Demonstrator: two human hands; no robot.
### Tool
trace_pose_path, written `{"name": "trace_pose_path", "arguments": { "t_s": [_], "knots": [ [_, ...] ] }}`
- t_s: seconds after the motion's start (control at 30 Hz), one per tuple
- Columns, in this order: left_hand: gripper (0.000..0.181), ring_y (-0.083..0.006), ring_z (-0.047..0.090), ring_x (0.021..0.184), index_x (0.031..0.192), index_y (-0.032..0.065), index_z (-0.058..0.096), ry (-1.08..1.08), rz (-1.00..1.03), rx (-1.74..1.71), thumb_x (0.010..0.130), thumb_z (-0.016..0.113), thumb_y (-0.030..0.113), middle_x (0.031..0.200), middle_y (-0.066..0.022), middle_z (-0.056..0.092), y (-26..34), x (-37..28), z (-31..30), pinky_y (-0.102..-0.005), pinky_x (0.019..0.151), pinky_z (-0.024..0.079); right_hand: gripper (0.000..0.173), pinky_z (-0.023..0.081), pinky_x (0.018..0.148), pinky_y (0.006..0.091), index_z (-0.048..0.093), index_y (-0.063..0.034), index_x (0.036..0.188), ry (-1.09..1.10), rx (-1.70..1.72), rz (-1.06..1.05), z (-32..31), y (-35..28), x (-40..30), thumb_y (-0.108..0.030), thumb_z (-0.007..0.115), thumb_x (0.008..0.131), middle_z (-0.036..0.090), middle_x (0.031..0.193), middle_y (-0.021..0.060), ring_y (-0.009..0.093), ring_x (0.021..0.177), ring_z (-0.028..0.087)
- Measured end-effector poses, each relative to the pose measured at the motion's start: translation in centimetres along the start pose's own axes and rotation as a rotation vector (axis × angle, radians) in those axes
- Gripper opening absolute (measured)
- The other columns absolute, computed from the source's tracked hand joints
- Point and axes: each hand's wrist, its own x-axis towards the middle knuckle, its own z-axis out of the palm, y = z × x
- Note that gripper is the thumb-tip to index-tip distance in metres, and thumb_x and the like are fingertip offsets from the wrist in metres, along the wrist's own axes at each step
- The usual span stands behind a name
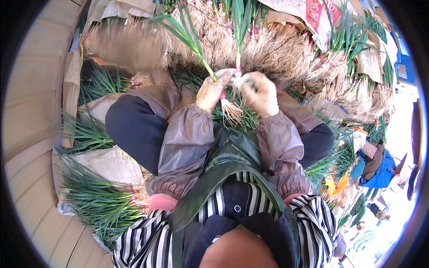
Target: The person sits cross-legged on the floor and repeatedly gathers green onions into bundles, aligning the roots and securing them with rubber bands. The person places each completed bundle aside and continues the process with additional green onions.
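Note:
In front of my lap, my left hand (213,89) is closed around a green garlic plant (197,47). Its leaves point up and left, and its pink base and pale roots (231,110) hang below the palm. A second green garlic plant (238,43) stands upright between my hands, its base against my left fingertips. The curled fingers of my right hand (260,93) pinch at the roots of that second plant; part of their contact is hidden. Both forearms wear muddy sleeve covers (187,140). A dark green apron (234,147) lies over my lap.
A long pile of rooted green garlic (278,43) lies ahead, partly under woven sacks (301,10). Bundles with green leaves (100,197) lie at my left beside a slatted panel (33,134). Another person in blue (378,171) is at the right. A brown patch (127,47) is blurred.

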Motion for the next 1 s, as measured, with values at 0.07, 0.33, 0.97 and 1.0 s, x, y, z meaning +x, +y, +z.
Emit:
{"name": "trace_pose_path", "arguments": {
  "t_s": [0.07,0.33,0.97,1.0],
  "knots": [
    [0.026,-0.0089,0.055,0.071,0.096,0.0009,0.062,0.033,-0.163,-0.02,0.082,0.059,0.023,0.081,-0.0037,0.062,-0.6,0.2,-0.2,-0.0214,0.063,0.044,0.015,0.048,0.067,0.0303,0.064,-0.0084,0.087,-0.15,-0.11,-0.081,0.6,-1.5,-2.1,-0.015,0.065,0.073,0.06,0.082,0.0112,0.026,0.072,0.06],
    [0.017,-0.0099,0.056,0.06,0.09,0.0001,0.062,-0.002,-0.222,-0.181,0.082,0.061,0.015,0.077,-0.0068,0.064,-1.8,-0.5,0.2,-0.0232,0.056,0.047,0.034,0.041,0.068,0.0191,0.055,-0.0018,0.11,-0.029,0.677,0.341,1.9,3.8,0.4,-0.026,0.056,0.087,0.059,0.092,0.0023,0.005,0.073,0.049],
    [0.029,-0.0083,0.053,0.065,0.104,-0.0034,0.055,-0.277,0.119,-0.436,0.087,0.054,0.02,0.077,-0.0026,0.058,1.4,-3.1,-1.1,-0.0269,0.07,0.049,0.038,0.046,0.08,0.037,0.062,-0.0104,0.098,-1.056,-0.52,0.452,0.7,12.9,-5.4,-0.04,0.054,0.076,0.062,0.097,0.015,0.03,0.09,0.058],
    [0.029,-0.008,0.053,0.063,0.105,-0.0032,0.055,-0.238,0.151,-0.497,0.087,0.054,0.019,0.077,-0.0024,0.058,1.1,-3.0,-1.5,-0.0284,0.072,0.05,0.039,0.045,0.082,0.035,0.062,-0.0114,0.101,-1.043,-0.55,0.422,0.5,10.9,-4.9,-0.04,0.055,0.076,0.061,0.1,0.0146,0.029,0.092,0.058]
  ]
}}
